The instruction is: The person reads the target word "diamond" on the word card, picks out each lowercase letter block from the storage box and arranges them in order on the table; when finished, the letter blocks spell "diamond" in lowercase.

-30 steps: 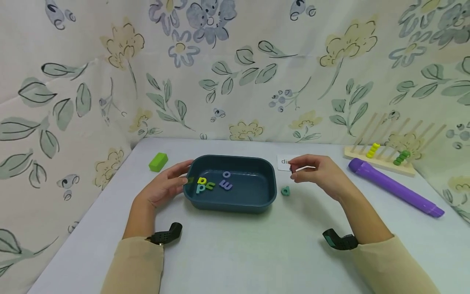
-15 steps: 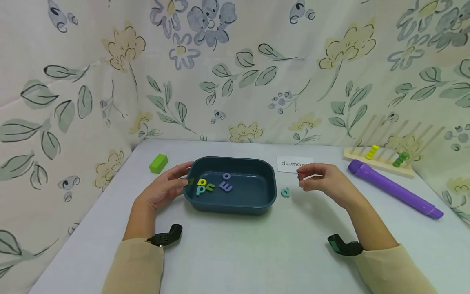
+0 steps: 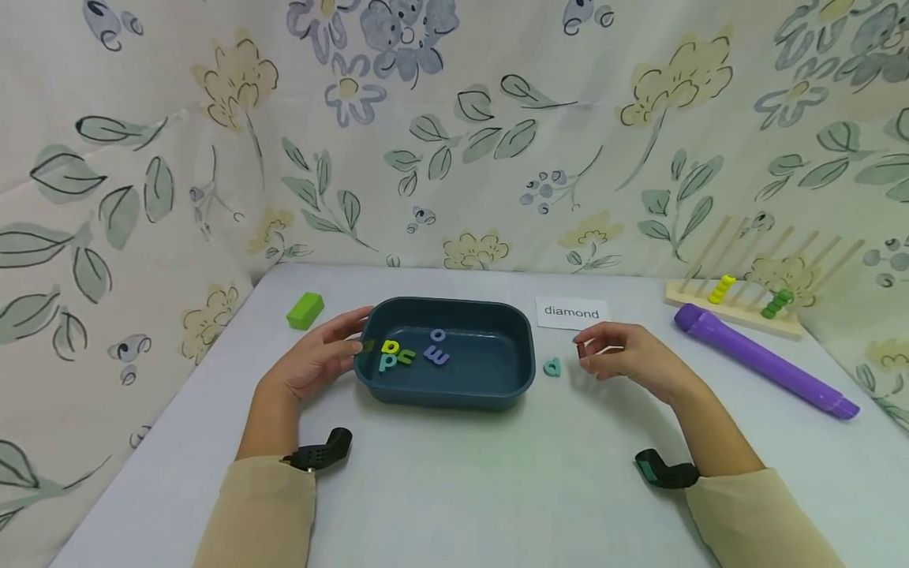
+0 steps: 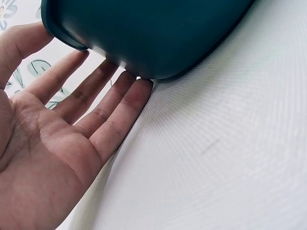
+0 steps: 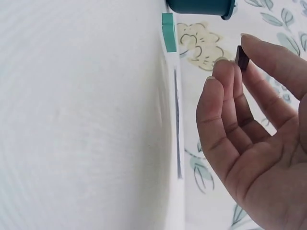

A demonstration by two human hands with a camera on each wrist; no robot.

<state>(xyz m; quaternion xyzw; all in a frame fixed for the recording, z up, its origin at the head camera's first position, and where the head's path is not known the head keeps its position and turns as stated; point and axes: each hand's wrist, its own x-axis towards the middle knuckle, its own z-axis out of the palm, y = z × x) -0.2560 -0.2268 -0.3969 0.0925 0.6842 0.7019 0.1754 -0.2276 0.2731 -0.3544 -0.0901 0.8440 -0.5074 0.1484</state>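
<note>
A dark blue-green tray (image 3: 490, 363) stands mid-table with several plastic letters inside: a purple o (image 3: 438, 335), a purple m-like letter (image 3: 436, 355), a yellow letter (image 3: 390, 347), a green n (image 3: 406, 357) and a light blue p (image 3: 387, 363). My left hand (image 3: 323, 355) touches the tray's left end; its nearly straight fingertips (image 4: 139, 91) rest against the outer wall. Between thumb and fingertips, my right hand (image 3: 632, 359) pinches a small dark red piece (image 5: 242, 57), raised above the table. Its letter shape cannot be told. Left of that hand lies a teal letter (image 3: 551, 367).
A white card (image 3: 571, 312) reading "diamond" lies behind my right hand. Farther right are a purple tube-like stick (image 3: 767, 361) and a wooden peg rack (image 3: 738, 312) with yellow and green beads. A green block (image 3: 305, 311) sits back left.
My right hand, with the dark red piece, has moved right and toward me, uncovering the card's word. My left hand stays at the tray.
</note>
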